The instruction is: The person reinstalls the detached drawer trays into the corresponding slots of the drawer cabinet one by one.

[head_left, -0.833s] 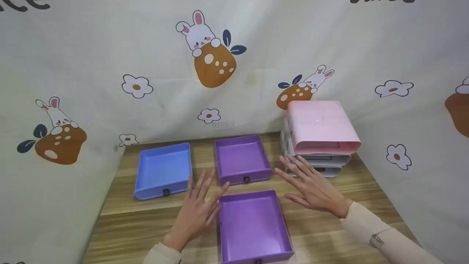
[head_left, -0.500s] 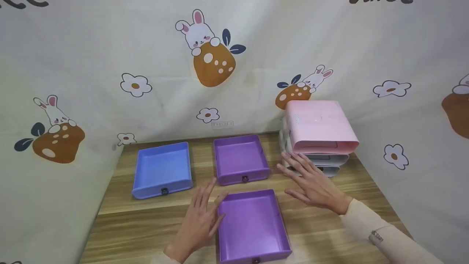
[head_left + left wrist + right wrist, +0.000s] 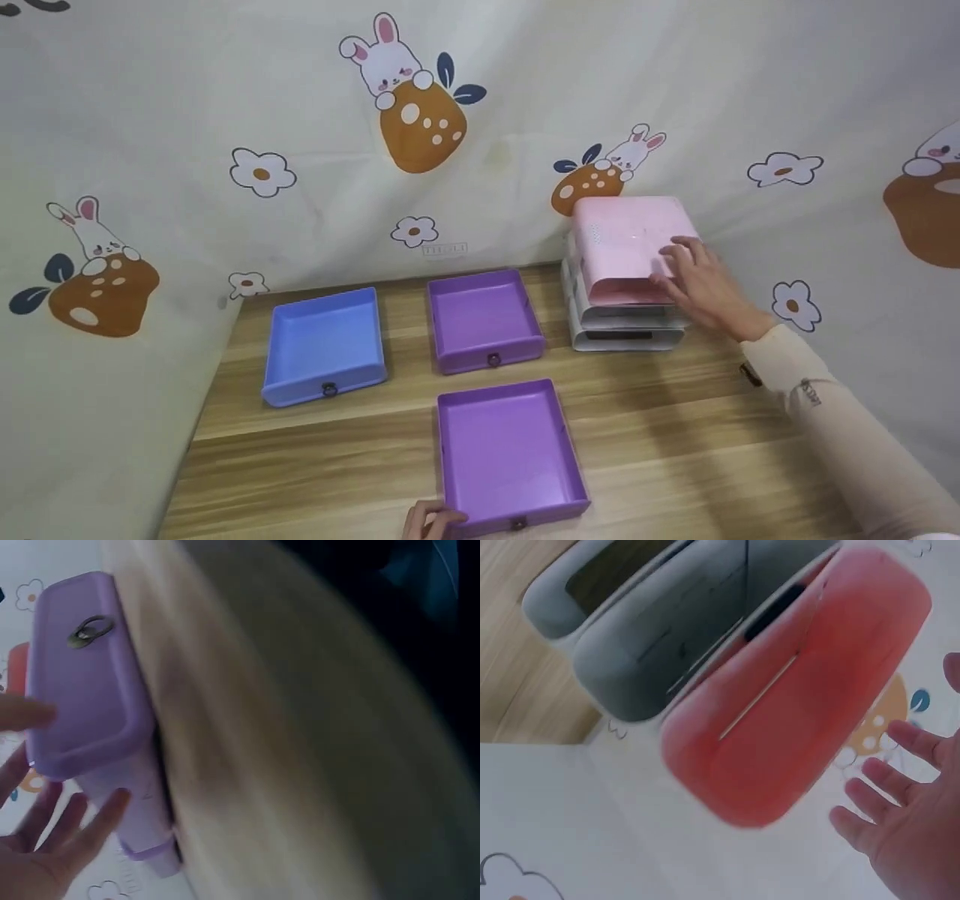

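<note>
Around the front left corner of the near purple drawer, my left hand shows only partly at the bottom of the head view. The left wrist view has its fingers extended and spread beside the drawer's side wall, the thumb in front of the drawer front with its ring pull. Whether they touch it is unclear. My right hand hovers over the right front edge of the pink drawer housing, fingers apart. In the right wrist view that hand is beside the hollow housing, holding nothing.
Beneath the pink housing are grey-white housings, stacked at the table's back right. A second purple drawer lies behind the near one, and a blue drawer to its left. A printed cloth hangs behind the wooden table.
My right hand has moved up and right, from before the housing stack to over its pink top. My left hand has drawn back toward me to the near purple drawer's front corner.
</note>
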Available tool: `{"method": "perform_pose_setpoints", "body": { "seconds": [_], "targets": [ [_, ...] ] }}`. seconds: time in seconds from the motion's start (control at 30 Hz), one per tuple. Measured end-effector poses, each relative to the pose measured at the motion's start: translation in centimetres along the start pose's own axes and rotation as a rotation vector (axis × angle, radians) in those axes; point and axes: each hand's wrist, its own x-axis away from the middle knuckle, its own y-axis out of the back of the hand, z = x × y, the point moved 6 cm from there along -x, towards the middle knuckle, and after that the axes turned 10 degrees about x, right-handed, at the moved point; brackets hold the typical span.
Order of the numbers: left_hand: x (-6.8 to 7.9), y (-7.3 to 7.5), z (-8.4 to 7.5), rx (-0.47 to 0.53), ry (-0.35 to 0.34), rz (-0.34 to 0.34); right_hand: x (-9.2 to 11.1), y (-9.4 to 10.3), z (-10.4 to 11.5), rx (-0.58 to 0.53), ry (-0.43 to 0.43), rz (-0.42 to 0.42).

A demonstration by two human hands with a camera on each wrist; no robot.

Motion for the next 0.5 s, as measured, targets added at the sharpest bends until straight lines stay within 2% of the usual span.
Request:
{"method": "perform_pose_setpoints", "body": {
  "seconds": [0.1, 0.23, 0.37, 0.5],
  "targets": [
    [0.2, 0.0, 0.2, 0.068, -0.068, -0.051, -0.4, -0.1, -1.3, 0.003, -0.034, 0.059],
    [-0.4, 0.0, 0.0, 0.109, -0.19, -0.095, -0.5, -0.4, -1.8, 0.024, -0.017, 0.102],
    [-1.5, 0.0, -1.0, 0.215, -0.227, -0.102, -0.3, -0.6, -1.9, 0.049, -0.004, 0.114],
    [-2.9, -0.6, -2.8, 0.337, -0.216, -0.058, -0.2, -0.4, -2.1, 0.048, -0.007, 0.099]
  ]
}}
